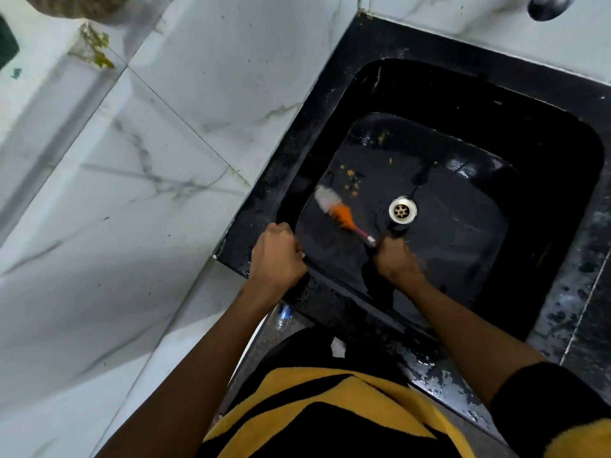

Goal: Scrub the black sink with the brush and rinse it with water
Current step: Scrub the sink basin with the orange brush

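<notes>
1. Black and wet, the sink (562, 200) is the landmark for everything else; its drain (402, 210) sits near the middle of the basin floor.
2. Orange specks of residue (351, 180) lie on the basin floor beyond the drain's left side, so scrubbing looks unfinished and no rinse water is visible.
3. The brush (340, 214) lies low across the basin floor left of the drain, its pale bristle end blurred and pointing toward the sink's left wall, its orange neck and pink handle running back to the right hand (398, 259).
4. The right hand is closed tight around the end of the handle, inside the basin just in front of the drain.
5. The left hand (277, 256) is curled shut over the sink's near-left rim, apparently bracing; it holds nothing else that I can see.
6. Risks, as I judge them: the rim is wet, so the bracing hand could slip; the grip sits at the very tip of a thin handle, so hard pressure could twist the brush loose or flick dirty water onto the marble bench (185, 104) left of the sink.
7. Loosened bits could also wash into the drain.
</notes>
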